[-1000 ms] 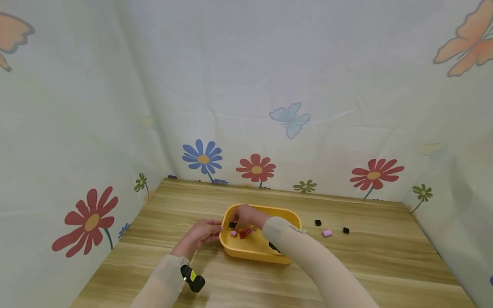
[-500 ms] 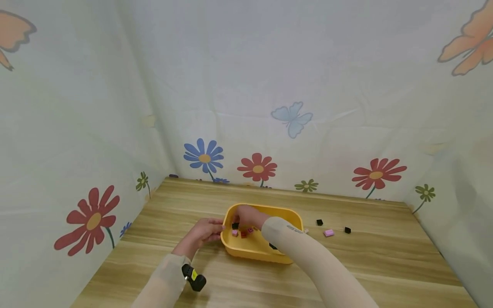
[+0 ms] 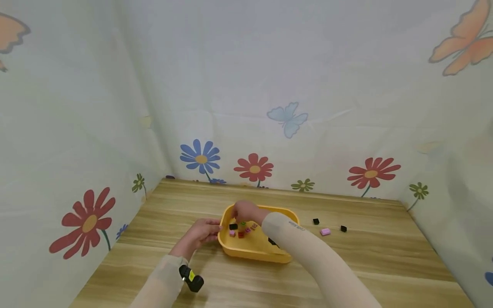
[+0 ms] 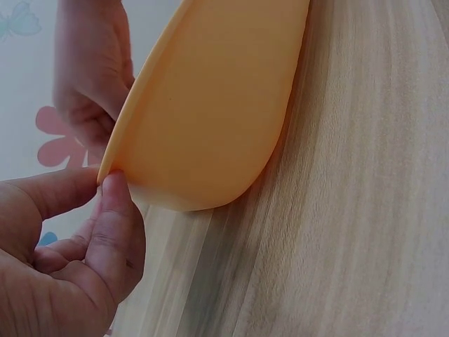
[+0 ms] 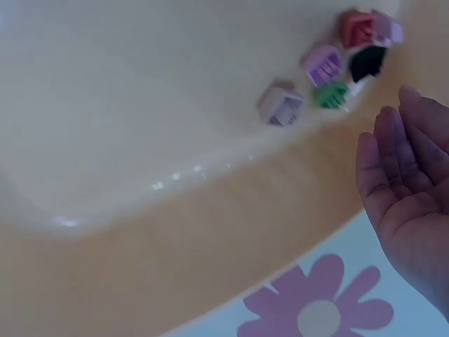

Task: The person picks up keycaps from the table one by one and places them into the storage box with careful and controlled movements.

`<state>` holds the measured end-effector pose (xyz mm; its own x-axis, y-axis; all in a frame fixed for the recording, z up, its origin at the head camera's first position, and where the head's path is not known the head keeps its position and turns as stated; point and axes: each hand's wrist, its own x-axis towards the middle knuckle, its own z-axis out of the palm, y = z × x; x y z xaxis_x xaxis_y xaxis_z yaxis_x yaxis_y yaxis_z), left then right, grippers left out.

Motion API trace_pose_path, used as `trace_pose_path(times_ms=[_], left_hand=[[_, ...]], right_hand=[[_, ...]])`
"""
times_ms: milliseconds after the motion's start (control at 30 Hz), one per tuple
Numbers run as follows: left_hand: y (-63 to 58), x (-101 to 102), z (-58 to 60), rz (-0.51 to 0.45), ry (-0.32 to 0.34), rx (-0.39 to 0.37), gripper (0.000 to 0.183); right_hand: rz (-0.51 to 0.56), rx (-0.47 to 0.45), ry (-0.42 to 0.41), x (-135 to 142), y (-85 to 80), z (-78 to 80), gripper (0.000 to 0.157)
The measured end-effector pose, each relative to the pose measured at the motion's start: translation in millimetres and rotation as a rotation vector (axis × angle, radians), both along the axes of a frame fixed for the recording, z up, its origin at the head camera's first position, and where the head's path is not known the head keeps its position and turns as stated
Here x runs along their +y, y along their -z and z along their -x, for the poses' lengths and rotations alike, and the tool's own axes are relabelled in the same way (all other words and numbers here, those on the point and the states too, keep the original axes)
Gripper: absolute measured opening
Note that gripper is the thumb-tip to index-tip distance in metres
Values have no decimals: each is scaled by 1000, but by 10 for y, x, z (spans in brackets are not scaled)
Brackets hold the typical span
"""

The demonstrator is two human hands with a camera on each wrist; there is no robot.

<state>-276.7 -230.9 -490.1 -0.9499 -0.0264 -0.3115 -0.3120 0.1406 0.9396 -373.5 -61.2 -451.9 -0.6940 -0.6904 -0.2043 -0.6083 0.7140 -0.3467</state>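
A yellow plastic bin (image 3: 256,255) stands on the wooden table. My left hand (image 3: 202,233) pinches its left rim between thumb and fingers, as the left wrist view shows. Above the bin's far left corner is my right hand (image 3: 245,211), its fingers loosely bent and nothing visible between them (image 5: 414,175). Several small toy bricks lie close by on the bin floor: a black brick (image 5: 367,63), a green brick (image 5: 331,95), a purple brick (image 5: 323,65), a red brick (image 5: 358,29), a pink brick (image 5: 387,28) and a pale brick (image 5: 281,107) with a hollow underside.
Right of the bin, a pink brick (image 3: 325,232) lies on the table between two black bricks, one nearer (image 3: 316,221) and one farther right (image 3: 343,229). A flower-print curtain (image 3: 231,85) hangs behind and at both sides. A small black camera (image 3: 191,278) sits on my left wrist.
My right hand has risen slightly away from the black brick in the bin, leaving the green and pale bricks in plainer view. The left hand keeps its place on the rim.
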Motion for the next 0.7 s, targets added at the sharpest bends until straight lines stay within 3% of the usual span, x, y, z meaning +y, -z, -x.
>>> trace_pose_path(times_ms=[167, 367, 700], left_hand=[[-4, -11, 16, 8, -5, -7, 41], [-9, -2, 1, 10, 8, 2, 43], [-4, 7, 16, 26, 3, -14, 43]], right_hand=[[111, -53, -64, 187, -282, -62, 22], [248, -91, -99, 629, -512, -253, 21], [329, 15, 49, 1463, -432, -592, 17]])
